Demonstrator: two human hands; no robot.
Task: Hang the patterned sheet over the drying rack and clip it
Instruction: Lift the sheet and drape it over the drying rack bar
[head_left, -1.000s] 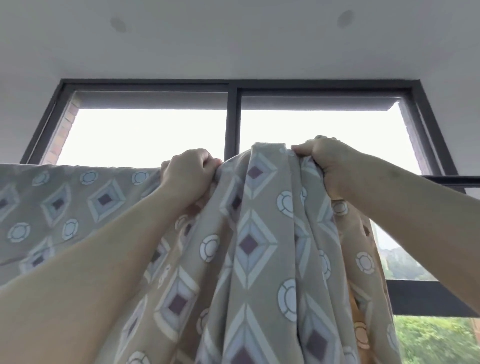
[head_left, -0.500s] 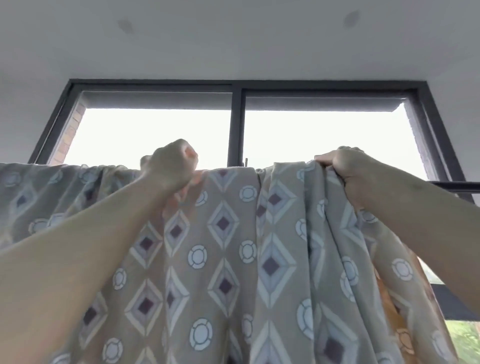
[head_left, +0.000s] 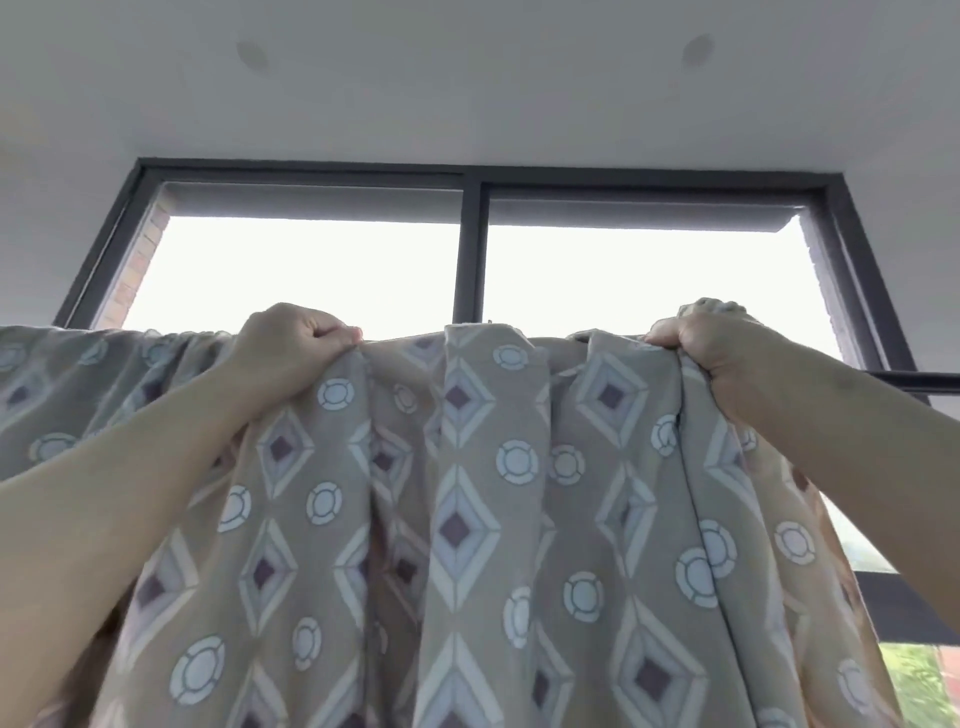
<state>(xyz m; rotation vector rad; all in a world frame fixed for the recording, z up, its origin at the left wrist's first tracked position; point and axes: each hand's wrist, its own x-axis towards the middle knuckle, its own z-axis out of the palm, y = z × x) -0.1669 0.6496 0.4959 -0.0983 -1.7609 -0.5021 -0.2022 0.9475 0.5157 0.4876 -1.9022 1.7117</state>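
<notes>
The patterned sheet (head_left: 467, 493), beige with white diamonds and circles, hangs in folds from a high line across the view and fills the lower half. My left hand (head_left: 291, 348) is fisted on its top edge left of centre. My right hand (head_left: 711, 348) grips the top edge far to the right. Between the hands the top edge runs nearly level with a few pleats. The drying rack's bar is hidden under the cloth. No clip is in view.
A dark-framed window (head_left: 470, 249) with a bright sky stands behind the sheet, under a white ceiling (head_left: 467, 78). A dark horizontal bar (head_left: 919, 379) shows at the right edge. Green foliage (head_left: 914, 680) is visible at the lower right.
My hands have moved apart along the top edge, the right one well to the right, and the bunched sheet has spread wider between them.
</notes>
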